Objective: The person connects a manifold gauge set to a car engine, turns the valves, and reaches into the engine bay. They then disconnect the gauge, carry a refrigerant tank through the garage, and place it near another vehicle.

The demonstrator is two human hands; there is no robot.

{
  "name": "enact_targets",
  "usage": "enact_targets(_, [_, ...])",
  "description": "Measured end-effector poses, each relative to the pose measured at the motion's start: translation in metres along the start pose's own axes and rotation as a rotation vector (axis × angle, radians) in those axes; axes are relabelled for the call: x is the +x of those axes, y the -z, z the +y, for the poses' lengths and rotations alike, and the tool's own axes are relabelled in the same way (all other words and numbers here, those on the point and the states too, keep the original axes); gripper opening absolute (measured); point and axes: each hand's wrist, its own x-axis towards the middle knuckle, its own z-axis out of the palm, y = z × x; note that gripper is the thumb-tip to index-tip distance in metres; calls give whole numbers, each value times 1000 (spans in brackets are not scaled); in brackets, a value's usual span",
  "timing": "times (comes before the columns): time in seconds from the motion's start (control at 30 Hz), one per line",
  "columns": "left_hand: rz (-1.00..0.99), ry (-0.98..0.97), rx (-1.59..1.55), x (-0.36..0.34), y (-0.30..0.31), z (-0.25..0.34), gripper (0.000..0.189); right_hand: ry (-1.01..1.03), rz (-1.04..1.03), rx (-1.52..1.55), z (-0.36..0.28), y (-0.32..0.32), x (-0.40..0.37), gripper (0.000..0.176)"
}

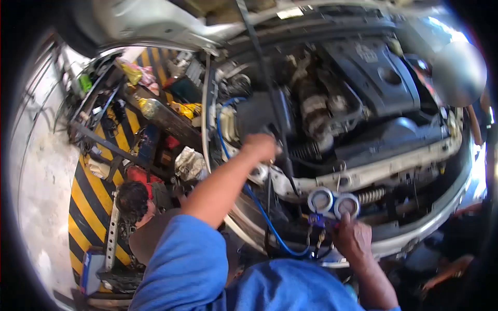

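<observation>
My left hand (262, 146) is reached out over the left side of the engine bay, beside the black hood prop rod (263, 65) and a black plastic box (259, 115). It is slightly blurred, its fingers curled; I cannot tell what is in them. At the front of the car, my right hand (353, 237) is closed at a manifold gauge set (321, 221), a finger at the lower edge of the right round dial (346, 206). The left dial (320, 200) sits beside it. A blue hose (265, 217) loops from the gauge set up along the left fender.
The raised hood (150, 23) hangs above. A dark engine cover (371, 78) fills the back right of the bay. To the left, a person (134, 202) bends near cluttered racks on a striped floor (85, 215). Another person's hand (451, 272) shows at lower right.
</observation>
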Motion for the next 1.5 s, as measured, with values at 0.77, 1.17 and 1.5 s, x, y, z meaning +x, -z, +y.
enact_targets(0.77, [184, -711, 218, -148, -87, 146, 34, -52, 325, 334, 17, -54, -14, 15])
enact_targets(1.17, [334, -823, -211, -162, -97, 140, 48, -1153, 413, 171, 144, -141, -311, 20])
enact_targets(1.5, [412, -1036, -76, -175, -113, 220, 55, -1590, -9, -54, 142, -246, -538, 19])
